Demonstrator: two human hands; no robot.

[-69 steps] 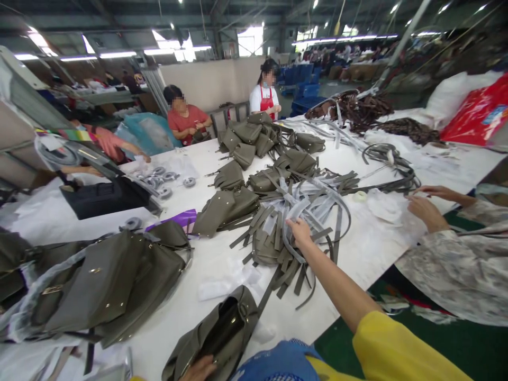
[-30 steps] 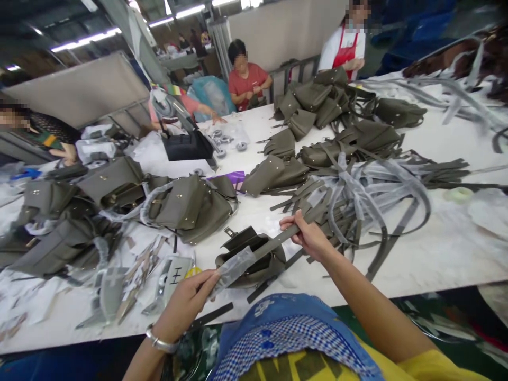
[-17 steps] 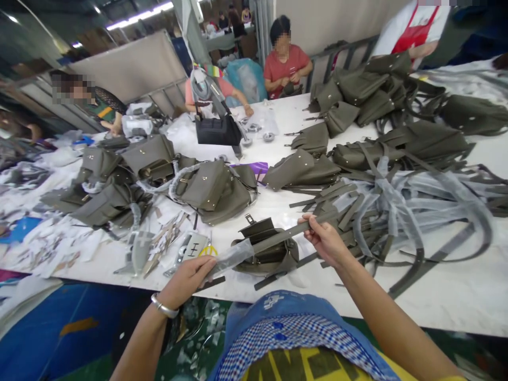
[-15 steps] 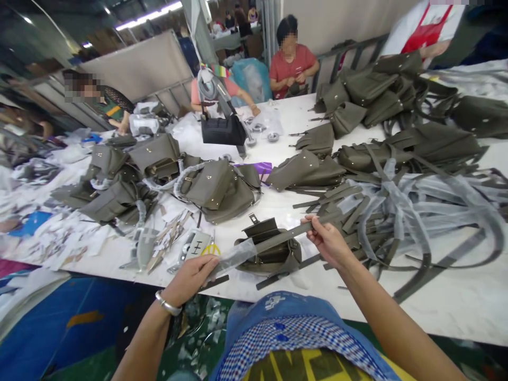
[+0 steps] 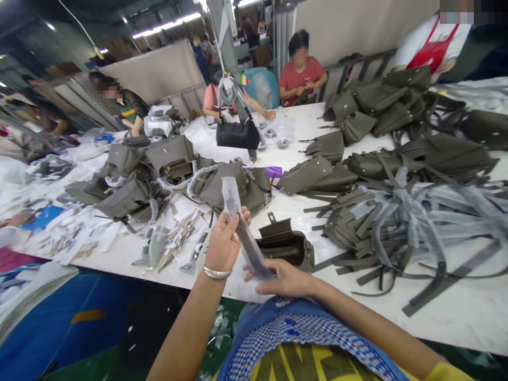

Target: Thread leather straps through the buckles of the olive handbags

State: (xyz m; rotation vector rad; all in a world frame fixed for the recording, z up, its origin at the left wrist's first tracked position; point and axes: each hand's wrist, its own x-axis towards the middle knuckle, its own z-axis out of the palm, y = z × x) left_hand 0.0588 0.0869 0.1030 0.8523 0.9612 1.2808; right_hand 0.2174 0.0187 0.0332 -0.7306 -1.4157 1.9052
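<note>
An olive strap in a clear plastic sleeve (image 5: 238, 222) stands nearly upright in front of me. My left hand (image 5: 224, 244), with a silver bangle at the wrist, is closed around its middle. My right hand (image 5: 283, 278) grips the strap's lower end close to my body. Just behind my hands an open olive handbag (image 5: 286, 247) lies on the white table (image 5: 452, 309). A heap of plastic-wrapped olive straps (image 5: 397, 222) spreads to the right of it.
Piles of olive handbags (image 5: 151, 174) lie left and far right (image 5: 397, 100). A black bag (image 5: 237, 134) and tape rolls (image 5: 278, 138) sit mid-table. Paper scraps and metal pieces (image 5: 174, 241) litter the near left edge. Other people work along the far side.
The strap, held level between my hands before, now stands nearly upright. My left hand rose to its middle and my right hand dropped to its lower end near my body.
</note>
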